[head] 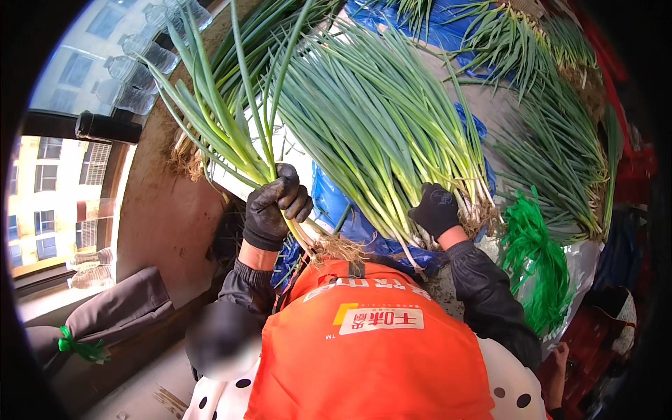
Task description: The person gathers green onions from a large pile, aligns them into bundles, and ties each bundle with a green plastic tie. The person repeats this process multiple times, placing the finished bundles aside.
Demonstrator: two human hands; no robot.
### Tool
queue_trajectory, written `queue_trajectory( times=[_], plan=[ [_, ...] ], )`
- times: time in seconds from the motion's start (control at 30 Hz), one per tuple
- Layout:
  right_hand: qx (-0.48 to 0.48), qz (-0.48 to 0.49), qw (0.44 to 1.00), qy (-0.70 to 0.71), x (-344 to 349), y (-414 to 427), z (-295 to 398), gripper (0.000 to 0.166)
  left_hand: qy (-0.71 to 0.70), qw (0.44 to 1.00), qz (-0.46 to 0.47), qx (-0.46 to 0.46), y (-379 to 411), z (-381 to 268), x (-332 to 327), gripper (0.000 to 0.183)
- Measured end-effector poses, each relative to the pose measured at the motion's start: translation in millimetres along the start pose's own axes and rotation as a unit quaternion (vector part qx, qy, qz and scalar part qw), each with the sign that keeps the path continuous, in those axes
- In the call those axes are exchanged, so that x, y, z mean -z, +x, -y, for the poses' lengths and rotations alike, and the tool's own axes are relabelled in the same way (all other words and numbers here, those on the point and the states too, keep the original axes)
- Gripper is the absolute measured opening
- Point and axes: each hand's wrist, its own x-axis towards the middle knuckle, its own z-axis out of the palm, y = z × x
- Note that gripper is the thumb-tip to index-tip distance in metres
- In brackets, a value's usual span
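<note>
My left hand [278, 207], in a dark glove, is closed around a small bunch of green onions [231, 126], with the leaves pointing up and away and the roots hanging near the orange apron [367, 346]. My right hand [437, 210], in a black glove, rests on the white lower stems of a large pile of green onions [378, 131]. Whether its fingers grip any stems cannot be told. Blue plastic sheeting [328, 197] lies beneath the pile. A bundle of green plastic ties [535, 268] hangs to the right of my right hand.
More green onions [551, 152] lie at the right, with further bunches at the far side. Another bunch [189, 152] with rooty ends is at the left. Plastic bottles [126, 94] stand by the window. Another person's hand [562, 354] shows at the lower right.
</note>
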Motion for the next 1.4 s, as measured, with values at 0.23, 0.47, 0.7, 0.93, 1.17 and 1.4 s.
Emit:
queue_trajectory(
  times=[0.23, 0.47, 0.7, 0.93, 1.17, 1.4],
  plan=[
    [-0.072, -0.054, 0.947, 0.307, 27.8, 3.7, -14.1, 0.039, 0.026, 1.000, 0.013, -0.001, -17.4, -0.9, 7.3, 0.024],
    [-0.006, 0.049, 0.972, 0.230, -19.0, -12.8, -22.6, 0.094, -0.004, 1.000, -0.018, 0.010, -23.9, 12.6, 10.3, 0.024],
    [-0.070, 0.121, 0.932, 0.335, -8.9, 17.4, -29.7, 0.091, -0.004, 0.999, -0.020, 0.037, -21.1, 17.8, 4.4, 0.023],
    [0.040, 0.024, 0.848, 0.528, 139.4, 22.7, 10.0, 0.045, 0.032, 0.997, -0.039, 0.053, -17.3, 25.0, 1.7, 0.023],
    [-0.001, 0.193, 0.775, 0.601, 157.5, 40.7, -23.8, 0.040, 0.035, 0.988, -0.095, 0.119, 36.9, 57.1, -37.9, 0.049],
    [-0.101, 0.215, 0.628, 0.741, 121.5, 15.6, -35.8, 0.035, 0.025, 0.935, -0.242, 0.257, 60.3, 149.5, 14.4, 0.027]
  ],
)
